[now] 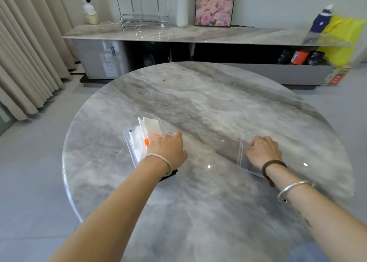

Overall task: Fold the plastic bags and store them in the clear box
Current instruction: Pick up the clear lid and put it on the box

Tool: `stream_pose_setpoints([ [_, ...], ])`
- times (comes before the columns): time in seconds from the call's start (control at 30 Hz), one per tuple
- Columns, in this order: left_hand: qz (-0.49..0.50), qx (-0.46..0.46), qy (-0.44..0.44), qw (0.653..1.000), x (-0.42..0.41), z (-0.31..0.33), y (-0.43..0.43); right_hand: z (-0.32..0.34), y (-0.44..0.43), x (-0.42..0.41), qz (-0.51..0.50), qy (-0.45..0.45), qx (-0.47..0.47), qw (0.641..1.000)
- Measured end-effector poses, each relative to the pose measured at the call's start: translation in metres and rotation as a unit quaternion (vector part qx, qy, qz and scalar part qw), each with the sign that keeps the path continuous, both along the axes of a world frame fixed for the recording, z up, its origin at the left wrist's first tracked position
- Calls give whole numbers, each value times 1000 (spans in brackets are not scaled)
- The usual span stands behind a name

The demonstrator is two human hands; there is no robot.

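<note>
Table [198, 107]: round, grey marble. Clock directions below are read on its top, with 12 o'clock away from the person.
Clear box [127, 137]: stands at about 8 o'clock of the table's middle, open-topped, with its long axis running roughly 11 to 5.
Lid [243, 163]: a clear flat panel, judged to be the box's cover, lying on the table at about 4 o'clock, well apart from the box. Its long axis runs nearly 12 to 6.
Plastic bags [151, 125]: white, one with orange print, folded and standing on edge inside the box. Their tops stick up above its rim at the 12 o'clock end.
Left hand [166, 148]: palm down over the box's 5 o'clock end, fingers laid onto the bags and pressing them, thumb held out toward 1 o'clock.
Right hand [264, 152]: palm down on the lid with the fingers bent. Whether they hook an edge or only rest on it cannot be told.
Dark item [171, 174]: a sliver under the left wrist, too hidden to name.
Relation that matters: the box lies at 9 o'clock from the right hand, and the left hand already steadies it.
Judged next move: the lid likely needs a sideways carry toward 9 o'clock and a slight turn to match the box's axis, while the bag tops need pushing down to clear it.
</note>
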State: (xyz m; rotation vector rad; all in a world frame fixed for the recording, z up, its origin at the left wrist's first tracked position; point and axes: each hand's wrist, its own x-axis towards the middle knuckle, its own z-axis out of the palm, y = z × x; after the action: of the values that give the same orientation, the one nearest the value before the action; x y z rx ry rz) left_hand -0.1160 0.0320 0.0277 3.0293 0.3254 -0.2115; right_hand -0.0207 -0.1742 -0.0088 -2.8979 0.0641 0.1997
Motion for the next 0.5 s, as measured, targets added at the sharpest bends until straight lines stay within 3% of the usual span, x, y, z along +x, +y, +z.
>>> stream_pose_setpoints([
  [0.23,13,-181,-19,983,11,3,-29,-10,-23,5,-98,53,59,992],
  [0.3,22,-260,-24,965,17,5,-40,-11,-24,9,-121,47,82,988],
  [0.4,25,-410,-24,911,26,7,-58,-12,-25,14,-165,57,92,980],
  [0.5,7,-452,-15,892,31,6,-76,-13,-29,19,-185,67,107,975],
])
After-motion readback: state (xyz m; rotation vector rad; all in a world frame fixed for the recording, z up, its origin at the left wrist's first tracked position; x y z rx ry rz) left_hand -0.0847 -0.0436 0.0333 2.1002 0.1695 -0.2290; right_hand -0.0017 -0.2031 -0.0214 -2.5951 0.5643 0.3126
